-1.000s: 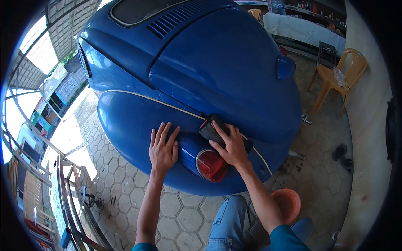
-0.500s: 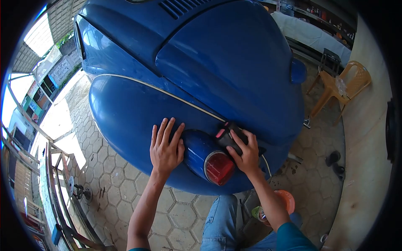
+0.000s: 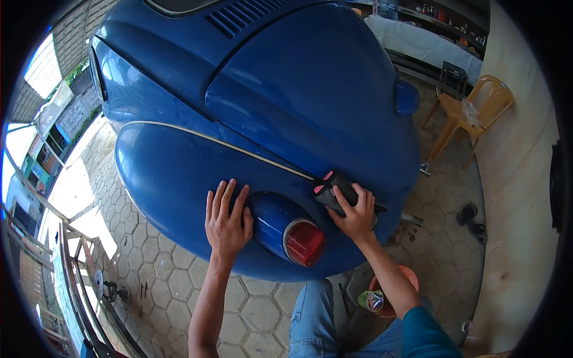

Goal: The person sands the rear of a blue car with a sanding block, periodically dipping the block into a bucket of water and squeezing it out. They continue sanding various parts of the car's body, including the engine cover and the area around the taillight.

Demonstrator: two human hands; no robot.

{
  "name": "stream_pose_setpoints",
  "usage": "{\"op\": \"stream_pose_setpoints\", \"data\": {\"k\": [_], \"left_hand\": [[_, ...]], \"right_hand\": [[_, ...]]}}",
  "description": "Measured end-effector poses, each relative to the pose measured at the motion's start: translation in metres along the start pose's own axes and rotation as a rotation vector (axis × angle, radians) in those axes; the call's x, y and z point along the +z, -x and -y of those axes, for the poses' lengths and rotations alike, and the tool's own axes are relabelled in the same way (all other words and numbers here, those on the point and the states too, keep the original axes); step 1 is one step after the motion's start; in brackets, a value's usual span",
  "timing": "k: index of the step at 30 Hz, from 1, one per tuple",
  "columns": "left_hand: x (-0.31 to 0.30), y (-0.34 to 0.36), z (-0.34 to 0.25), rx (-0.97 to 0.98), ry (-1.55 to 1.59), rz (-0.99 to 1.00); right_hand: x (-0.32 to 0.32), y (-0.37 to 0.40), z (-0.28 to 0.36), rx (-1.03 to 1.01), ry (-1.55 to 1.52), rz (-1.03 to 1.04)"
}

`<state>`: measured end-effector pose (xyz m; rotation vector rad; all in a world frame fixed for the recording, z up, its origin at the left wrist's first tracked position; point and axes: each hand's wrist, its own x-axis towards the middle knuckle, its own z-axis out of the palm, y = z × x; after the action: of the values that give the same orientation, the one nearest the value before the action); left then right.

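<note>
A blue rounded car (image 3: 310, 89) fills the middle of the view, its rear fender (image 3: 173, 167) nearest me. My left hand (image 3: 228, 224) lies flat on the fender, fingers spread, left of the blue tail light housing (image 3: 274, 218) with its red lens (image 3: 305, 243). On the other side of that housing, my right hand (image 3: 356, 213) grips a black block-like thing (image 3: 328, 186) with pink patches at one end. The block rests against the painted surface near the lower end of the pale trim strip (image 3: 239, 146). Its underside is hidden.
An orange bucket (image 3: 412, 276) stands on the paving below my right arm, with a green and clear packet (image 3: 371, 300) at it. A tan plastic chair (image 3: 459, 119) and dark footwear (image 3: 467, 213) are at right, by a pale wall (image 3: 519, 191). A frame (image 3: 80, 268) stands at left.
The view has shifted, so the car sits farther left. My right hand and the black block have moved slightly away from the tail light. My left hand stays on the fender.
</note>
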<state>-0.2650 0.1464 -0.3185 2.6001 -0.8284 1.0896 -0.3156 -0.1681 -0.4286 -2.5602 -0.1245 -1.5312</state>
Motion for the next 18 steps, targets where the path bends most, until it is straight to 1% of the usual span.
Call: {"op": "stream_pose_setpoints", "data": {"k": [2,4,5,6,8,9,10,11,12,13,16,18], "left_hand": [[0.003,0.0,0.002,-0.003,-0.003,-0.006],[-0.004,-0.004,0.005,-0.004,-0.011,0.038],[-0.004,-0.008,0.006,-0.011,-0.01,0.058],[-0.006,-0.018,0.008,-0.031,-0.009,0.041],[-0.006,-0.056,0.014,-0.071,0.011,0.005],[-0.001,-0.078,0.018,-0.077,0.08,-0.095],[0.004,-0.105,0.022,-0.079,0.147,-0.197],[0.007,-0.133,0.023,0.003,0.067,-0.236],[0.012,-0.157,0.023,0.082,-0.014,-0.269],[0.02,-0.18,0.02,0.112,-0.014,-0.275],[0.039,-0.224,0.01,0.163,-0.009,-0.293],[0.046,-0.24,0.002,0.161,0.012,-0.331]], "right_hand": [[0.02,-0.056,0.002,-0.014,0.059,-0.14],[0.019,-0.127,0.016,0.084,0.025,-0.108],[0.02,-0.163,0.008,0.147,-0.012,-0.159],[0.022,-0.185,0.003,0.216,-0.047,-0.2],[0.027,-0.198,0.01,0.289,0.045,-0.218],[0.028,-0.206,0.011,0.314,0.096,-0.228],[0.022,-0.192,0.022,0.117,0.061,-0.149],[0.018,-0.179,0.025,-0.101,0.053,-0.048],[0.018,-0.179,0.017,-0.172,-0.002,-0.023],[0.019,-0.183,0.008,-0.239,-0.056,-0.003],[0.016,-0.22,-0.023,0.021,0.082,-0.144],[0.021,-0.234,-0.036,0.313,0.11,-0.156]]}}
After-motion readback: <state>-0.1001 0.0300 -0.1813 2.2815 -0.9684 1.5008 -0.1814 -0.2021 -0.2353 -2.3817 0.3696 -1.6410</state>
